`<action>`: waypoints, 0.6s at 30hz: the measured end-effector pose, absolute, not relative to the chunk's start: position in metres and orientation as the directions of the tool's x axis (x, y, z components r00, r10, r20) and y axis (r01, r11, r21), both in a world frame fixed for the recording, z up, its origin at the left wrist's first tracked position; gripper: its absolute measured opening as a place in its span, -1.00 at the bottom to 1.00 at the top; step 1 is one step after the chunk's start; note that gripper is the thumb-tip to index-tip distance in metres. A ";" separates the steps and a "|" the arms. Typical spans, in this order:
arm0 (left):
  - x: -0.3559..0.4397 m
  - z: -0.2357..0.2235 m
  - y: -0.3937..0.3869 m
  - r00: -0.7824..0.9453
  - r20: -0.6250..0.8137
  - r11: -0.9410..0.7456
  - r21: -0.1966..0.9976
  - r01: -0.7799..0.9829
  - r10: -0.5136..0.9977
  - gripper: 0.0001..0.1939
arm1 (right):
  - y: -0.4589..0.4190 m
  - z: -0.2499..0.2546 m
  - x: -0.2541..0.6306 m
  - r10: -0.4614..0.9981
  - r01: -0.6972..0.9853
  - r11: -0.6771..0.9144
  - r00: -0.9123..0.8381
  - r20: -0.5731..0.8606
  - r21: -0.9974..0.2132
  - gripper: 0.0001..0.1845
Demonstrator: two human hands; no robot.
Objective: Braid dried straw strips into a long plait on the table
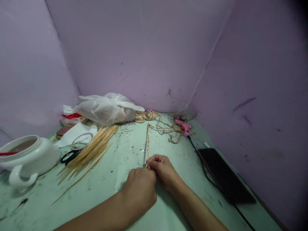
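Note:
A thin braided straw cord [148, 141] runs straight toward me over the pale green table. My right hand [162, 168] pinches its near end between thumb and fingers. Right beside it, my left hand [141, 187] is closed with its back to me, at the same end of the braid; its fingertips are mostly hidden. At the far end the braid bends right into a loose tangle of cord [166, 128]. A bundle of flat dried straw strips [92, 152] lies to the left of my hands.
On the left stand a white handled pot [48, 154], black scissors [69, 157] and a tape ring [82, 141]. A white plastic bag [108, 109] and woven straw pieces [150, 115] lie along the back wall. To the right are a pink glue gun [184, 126], its black cable [204, 173] and a dark flat device [226, 176].

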State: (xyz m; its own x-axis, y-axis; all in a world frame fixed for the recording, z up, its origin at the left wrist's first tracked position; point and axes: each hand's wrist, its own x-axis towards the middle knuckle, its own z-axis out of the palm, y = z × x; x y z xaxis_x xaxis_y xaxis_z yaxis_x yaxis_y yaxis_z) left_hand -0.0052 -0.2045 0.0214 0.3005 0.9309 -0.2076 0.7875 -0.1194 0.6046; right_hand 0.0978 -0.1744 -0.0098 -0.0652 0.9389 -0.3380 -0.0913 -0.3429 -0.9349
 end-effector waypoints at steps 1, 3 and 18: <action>-0.008 0.023 -0.200 0.307 -0.187 -0.133 0.615 0.777 0.933 -0.89 | -0.174 -0.010 0.099 0.941 -0.105 -0.336 -0.073 -0.329 -0.936 -0.95; -0.016 0.028 -0.185 0.254 -0.116 -0.119 0.653 0.748 0.960 -0.80 | -0.174 -0.011 0.100 0.943 -0.092 -0.330 -0.084 -0.322 -0.940 -0.92; -0.020 0.007 -0.154 0.180 -0.446 0.307 0.808 0.503 0.877 -0.86 | -0.165 -0.020 0.116 0.961 0.367 0.044 -0.270 -0.061 -0.929 -0.92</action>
State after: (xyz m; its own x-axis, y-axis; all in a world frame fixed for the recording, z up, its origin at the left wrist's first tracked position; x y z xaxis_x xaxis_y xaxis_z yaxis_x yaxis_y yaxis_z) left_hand -0.0201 -0.1540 0.0075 0.1803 0.8768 -0.4458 0.5028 0.3074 0.8079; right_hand 0.1157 -0.1651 -0.0197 -0.2699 0.9610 -0.0608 0.3670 0.0443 -0.9292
